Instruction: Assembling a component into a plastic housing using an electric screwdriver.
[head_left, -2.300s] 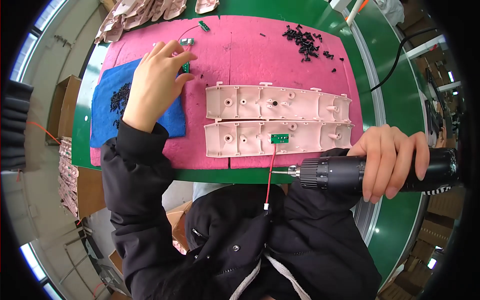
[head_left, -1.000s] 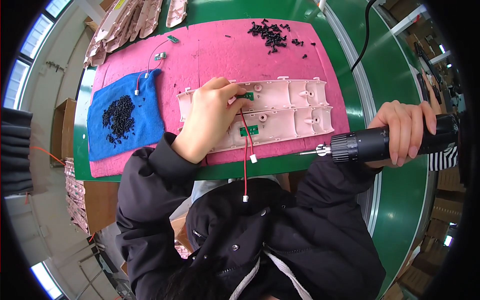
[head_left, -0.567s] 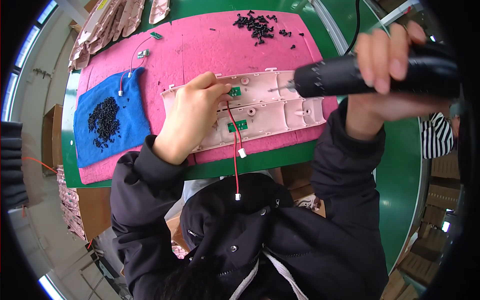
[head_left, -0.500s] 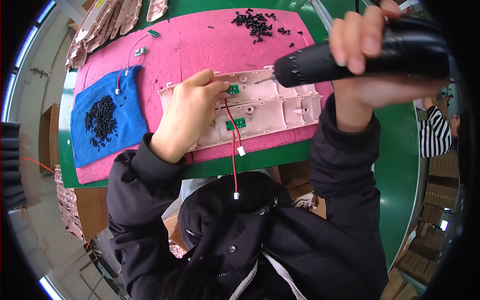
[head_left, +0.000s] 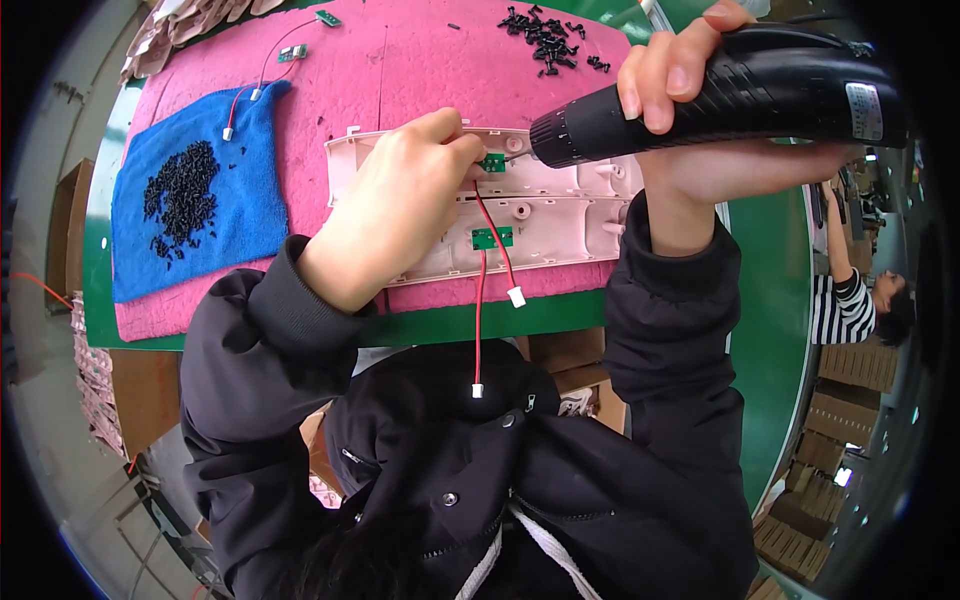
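Observation:
My right hand grips a black electric screwdriver, its bit pointing left at a small green circuit board. That board lies inside the farther of two pale pink plastic shells. My left hand is closed in a pinch, fingertips at the board's left edge; whether a screw is there too is hidden. A second circuit board sits in the nearer shell. From each board runs a red wire ending in a white connector, one hanging past the table edge.
A blue cloth at left carries a heap of small black screws. Larger black screws lie on the pink mat at the back. Two wired boards rest at far left. Another person is at right.
The screwdriver has moved left, bringing its bit from over the farther shell to the circuit board. My left hand stays pinched at that board. The whole view has shifted somewhat.

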